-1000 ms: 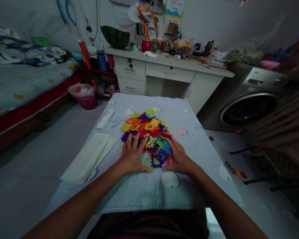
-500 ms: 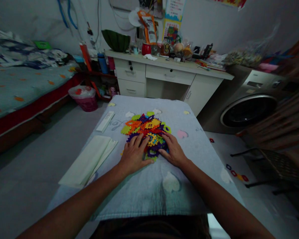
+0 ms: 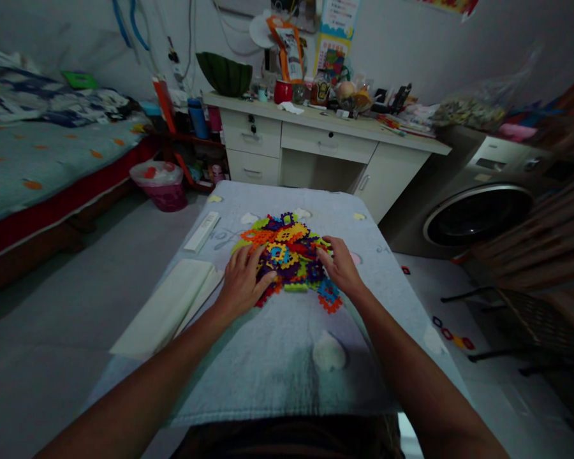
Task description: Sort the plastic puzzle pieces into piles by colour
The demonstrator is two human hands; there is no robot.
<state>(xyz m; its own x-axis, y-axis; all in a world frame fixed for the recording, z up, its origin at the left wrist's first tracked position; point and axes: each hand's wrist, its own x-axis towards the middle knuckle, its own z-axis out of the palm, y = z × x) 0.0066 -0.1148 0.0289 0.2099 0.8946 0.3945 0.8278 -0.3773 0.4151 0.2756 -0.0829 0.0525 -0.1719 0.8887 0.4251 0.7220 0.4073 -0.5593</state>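
A heap of colourful notched plastic building pieces (image 3: pixel 287 252) lies on the cloth-covered table (image 3: pixel 277 357). Yellow, orange, purple, green, red and blue ones overlap. My left hand (image 3: pixel 243 280) rests at the heap's left side, its fingers apart against the pieces. On the other side my right hand (image 3: pixel 339 264) touches the heap's right edge, thumb and fingers spread. A blue piece (image 3: pixel 328 290) and an orange one below it lie flat near the right wrist. Parts of the heap beneath the fingers are hidden.
Left on the table lie a folded pale sheet (image 3: pixel 172 306) and a narrow white box (image 3: pixel 201 232). Behind stands a cluttered white desk (image 3: pixel 325 141), with a washing machine (image 3: pixel 478 191) to its right. A pink bin (image 3: pixel 165 191) sits beside the bed (image 3: pixel 52 159). Several pieces (image 3: pixel 452 335) lie on the floor.
My hands have moved apart, the left one leftward and the right one slightly right and up. The heap's pieces have shifted; a blue and an orange piece now show at its lower right.
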